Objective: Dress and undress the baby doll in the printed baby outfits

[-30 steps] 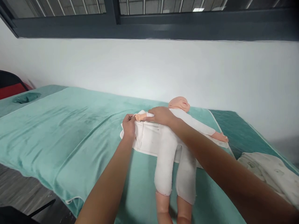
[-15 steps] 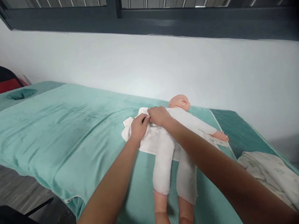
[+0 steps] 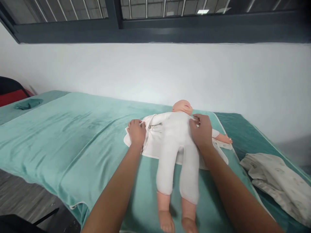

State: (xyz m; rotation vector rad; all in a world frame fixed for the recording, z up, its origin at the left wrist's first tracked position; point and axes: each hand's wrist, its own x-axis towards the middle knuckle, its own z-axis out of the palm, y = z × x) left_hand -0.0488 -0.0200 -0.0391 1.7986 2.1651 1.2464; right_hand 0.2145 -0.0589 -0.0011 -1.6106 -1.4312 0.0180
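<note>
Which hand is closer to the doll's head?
Right. The right hand is just below and to the right of the doll's head in the picture; the left hand is farther away, off to the left at the white cloth.

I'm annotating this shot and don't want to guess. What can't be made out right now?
All in the head view:
Left hand: whether it grips the white garment, blocked by its own back.
Garment's middle: hidden under the doll.
Right hand: what its fingertips touch, blocked by the hand.
Patterned cloth: print too small and blurred.
Black-and-red item: cut off by left edge.
</note>
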